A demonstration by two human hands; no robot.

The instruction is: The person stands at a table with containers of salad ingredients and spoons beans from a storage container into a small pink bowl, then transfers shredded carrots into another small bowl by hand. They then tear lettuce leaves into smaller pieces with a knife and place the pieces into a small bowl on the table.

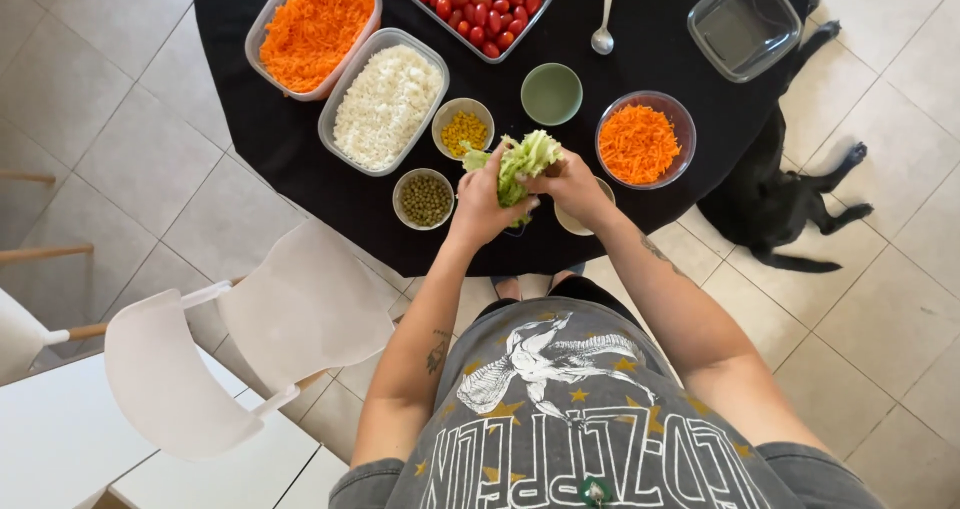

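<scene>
Both hands grasp a bunch of lettuce [522, 161] above the near edge of the black tabletop [300, 139]. The left hand [483, 201] clasps its lower part and the right hand [570, 184] pinches its side. Its long axis runs from 6 toward 12 o'clock, leafy end pointing to 12, between the corn bowl [463, 129] at 10 o'clock and the carrot bowl [642, 141] at 2 o'clock.

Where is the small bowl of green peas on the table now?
In the head view, the bowl of green peas stands near the table's front edge, just left of the left hand, below the small bowl of corn.
</scene>
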